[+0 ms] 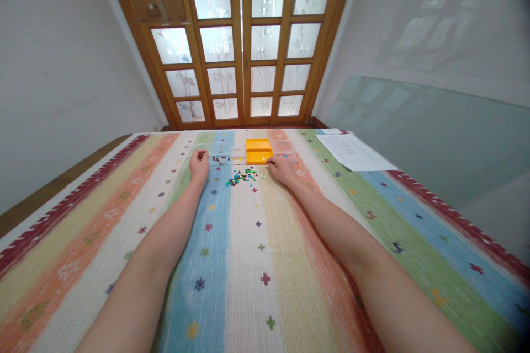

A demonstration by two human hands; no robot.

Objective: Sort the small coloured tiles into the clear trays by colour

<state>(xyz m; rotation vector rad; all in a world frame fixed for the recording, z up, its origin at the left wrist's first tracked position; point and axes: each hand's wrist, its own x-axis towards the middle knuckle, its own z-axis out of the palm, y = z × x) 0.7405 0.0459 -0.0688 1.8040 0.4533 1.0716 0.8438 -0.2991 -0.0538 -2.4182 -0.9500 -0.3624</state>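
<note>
A small pile of colourful little pieces (pixel 244 177), mostly green, blue and dark, lies loose on the tablecloth between my hands. Behind it stands an open orange-yellow box (pixel 259 145) with its lid tipped back and a few small light pieces inside. My left hand (pixel 199 165) is closed, fingers curled, beside a clear plastic box (pixel 227 164) that holds dark and yellow pieces. At the front right corner of the orange-yellow box, my right hand (pixel 282 168) has its fingers pressed together. Whatever either hand holds is too small or hidden to see.
Another clear container (pixel 290 154) sits just past my right hand, partly hidden. Printed paper sheets (pixel 354 151) lie at the back right of the striped tablecloth (pixel 248 265). A glass panel (pixel 422 132) leans against the right wall, and wooden glazed doors (pixel 244 44) stand behind the table.
</note>
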